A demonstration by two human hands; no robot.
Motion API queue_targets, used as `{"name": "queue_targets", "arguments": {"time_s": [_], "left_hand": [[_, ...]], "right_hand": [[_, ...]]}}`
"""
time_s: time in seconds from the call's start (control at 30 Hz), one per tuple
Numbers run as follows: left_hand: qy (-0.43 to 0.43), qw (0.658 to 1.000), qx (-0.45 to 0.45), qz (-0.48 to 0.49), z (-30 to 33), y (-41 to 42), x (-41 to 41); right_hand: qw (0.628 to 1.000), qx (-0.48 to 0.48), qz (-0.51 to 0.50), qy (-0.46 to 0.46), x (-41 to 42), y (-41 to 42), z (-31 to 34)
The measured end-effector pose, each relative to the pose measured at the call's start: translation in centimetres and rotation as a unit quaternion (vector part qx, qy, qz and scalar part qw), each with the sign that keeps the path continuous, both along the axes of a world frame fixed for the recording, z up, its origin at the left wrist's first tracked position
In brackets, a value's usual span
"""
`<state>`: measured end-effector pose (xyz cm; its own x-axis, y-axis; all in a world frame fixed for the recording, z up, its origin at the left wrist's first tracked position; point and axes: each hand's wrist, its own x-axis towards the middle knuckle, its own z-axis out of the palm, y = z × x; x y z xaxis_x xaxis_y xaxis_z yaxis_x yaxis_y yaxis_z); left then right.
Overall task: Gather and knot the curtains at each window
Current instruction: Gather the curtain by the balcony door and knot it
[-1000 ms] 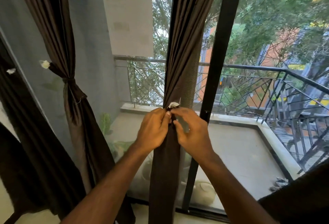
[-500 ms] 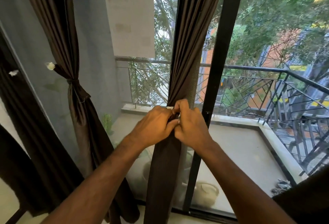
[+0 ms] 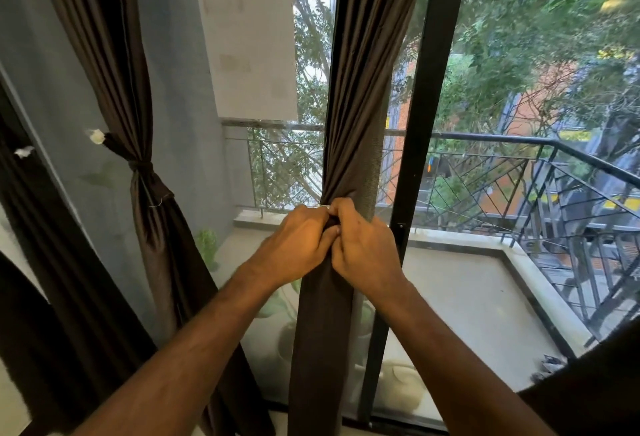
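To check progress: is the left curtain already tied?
Yes, the left curtain is cinched by a tie at its middle, while both hands grip the middle curtain.

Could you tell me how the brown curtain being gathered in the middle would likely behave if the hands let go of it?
The middle curtain looks soft and floppy: it bunches into narrow folds where the left hand and right hand grip it. It would probably spread again unless tied, unlike the knotted curtain beside it. Its sheen suggests a slightly slippery fabric.
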<state>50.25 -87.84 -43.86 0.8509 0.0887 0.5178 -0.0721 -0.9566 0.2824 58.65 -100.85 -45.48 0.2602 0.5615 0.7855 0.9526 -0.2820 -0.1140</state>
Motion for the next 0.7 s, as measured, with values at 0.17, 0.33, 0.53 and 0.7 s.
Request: {"name": "queue_targets", "arguments": {"time_s": [0.17, 0.33, 0.53, 0.7], "left_hand": [[-0.027, 0.999, -0.025, 0.005, -1.6, 0.1, 0.8], [-0.045, 0.997, -0.065, -0.020, -1.7, 0.1, 1.3], [-0.057, 0.997, -0.032, -0.045, -1.7, -1.0, 1.6], [-0.084, 0.991, -0.102, -0.009, -1.0, -1.0, 1.4]], "right_hand": [[0.988, -0.089, 0.060, 0.113, 1.6, -0.7, 1.9], [0.978, -0.151, 0.046, 0.135, 1.7, -0.9, 3.0], [0.926, -0.167, 0.145, 0.306, 3.2, -1.4, 5.1], [0.939, 0.104, 0.107, 0.310, 1.6, -1.9, 3.8]]}}
